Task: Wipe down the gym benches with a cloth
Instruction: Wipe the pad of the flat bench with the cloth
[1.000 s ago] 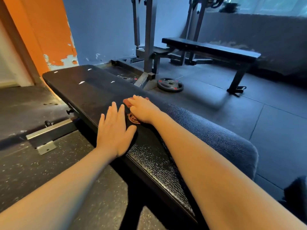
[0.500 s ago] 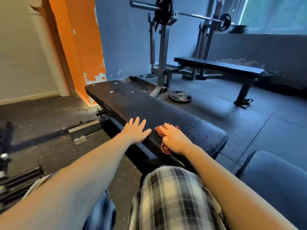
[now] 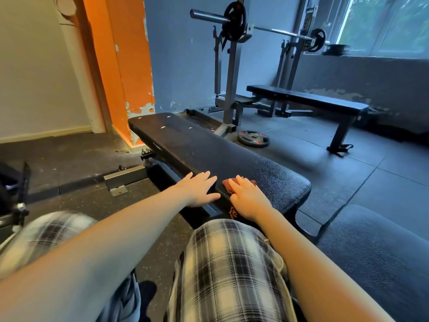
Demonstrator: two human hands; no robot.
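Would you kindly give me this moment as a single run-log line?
right hand presses cloth on near bench | left hand flat on its edge | far bench untouched

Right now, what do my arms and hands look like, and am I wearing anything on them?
The left forearm and right forearm are bare as far as the frame shows, with no sleeves in view. The left hand and right hand have no gloves, and no watch, band or ring shows. The only clothing visible is black-and-white checked fabric over the knees.
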